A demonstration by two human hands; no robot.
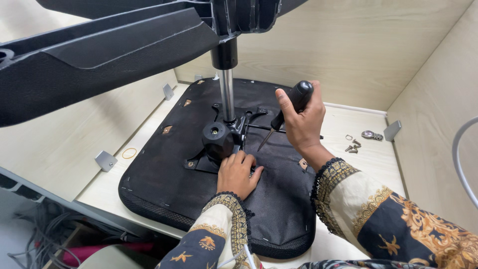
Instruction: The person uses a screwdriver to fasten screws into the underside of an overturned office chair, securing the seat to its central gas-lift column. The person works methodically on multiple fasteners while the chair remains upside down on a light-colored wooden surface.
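An upturned black chair seat (164, 174) lies on a light wooden bench, its fabric underside up. A black metal mechanism plate (239, 124) is bolted to it, with a chrome gas-lift column (227, 94) rising from it to the black star base (114, 45) overhead. My left hand (238, 173) rests flat on the plate's near edge beside a black round knob (217, 138). My right hand (303, 122) grips a black-handled screwdriver (291, 104), its tip pointing down at the plate.
Loose screws and a small metal piece (361, 141) lie on the bench at the right. A rubber band (129, 153) lies at the left. Metal corner brackets (106, 160) join the wooden side walls. Cables hang below the bench at lower left.
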